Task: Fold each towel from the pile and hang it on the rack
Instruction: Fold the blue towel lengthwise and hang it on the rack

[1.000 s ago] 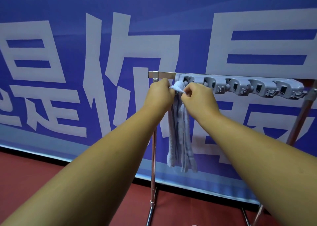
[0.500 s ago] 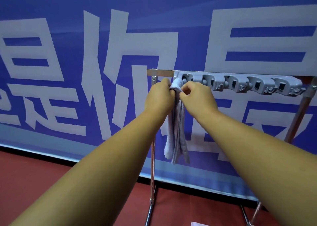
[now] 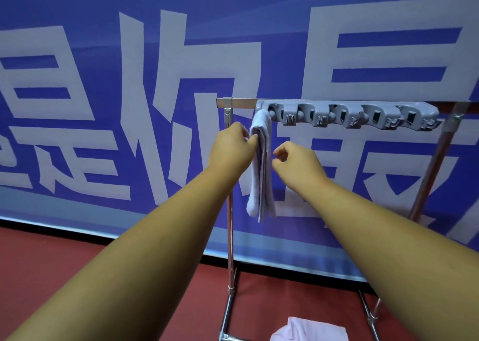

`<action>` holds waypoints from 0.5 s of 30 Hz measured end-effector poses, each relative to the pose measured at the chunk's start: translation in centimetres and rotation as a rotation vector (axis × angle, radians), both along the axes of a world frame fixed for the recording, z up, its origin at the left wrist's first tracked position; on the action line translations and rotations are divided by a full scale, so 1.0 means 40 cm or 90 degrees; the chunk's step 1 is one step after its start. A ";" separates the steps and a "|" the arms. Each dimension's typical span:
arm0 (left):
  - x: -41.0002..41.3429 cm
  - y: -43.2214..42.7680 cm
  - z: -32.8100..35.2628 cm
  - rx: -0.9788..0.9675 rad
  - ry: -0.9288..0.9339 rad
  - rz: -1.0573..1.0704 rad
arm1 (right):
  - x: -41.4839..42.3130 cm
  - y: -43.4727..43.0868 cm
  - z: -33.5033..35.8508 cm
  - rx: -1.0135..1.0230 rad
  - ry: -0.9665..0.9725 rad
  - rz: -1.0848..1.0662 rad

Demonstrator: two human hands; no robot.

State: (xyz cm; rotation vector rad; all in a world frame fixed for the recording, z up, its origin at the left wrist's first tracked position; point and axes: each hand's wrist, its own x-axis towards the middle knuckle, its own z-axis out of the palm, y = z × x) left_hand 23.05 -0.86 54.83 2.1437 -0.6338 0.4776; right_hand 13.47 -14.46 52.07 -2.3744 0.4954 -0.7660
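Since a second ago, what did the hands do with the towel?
Both hands came down from the top of the towel. The right hand let go and now hovers beside it, fingers curled. The left hand slid lower but still touches its edge. The towel stayed hanging from the first holder on the rack, and the other holders are still empty.

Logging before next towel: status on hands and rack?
Left hand touching hung towel. Right hand open, just clear. Towel hangs from rack's leftmost clip. Nothing in the way.
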 end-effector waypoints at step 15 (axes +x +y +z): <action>-0.285 0.083 -0.520 0.103 0.382 -0.068 | -0.289 0.053 -0.404 0.064 0.312 -0.003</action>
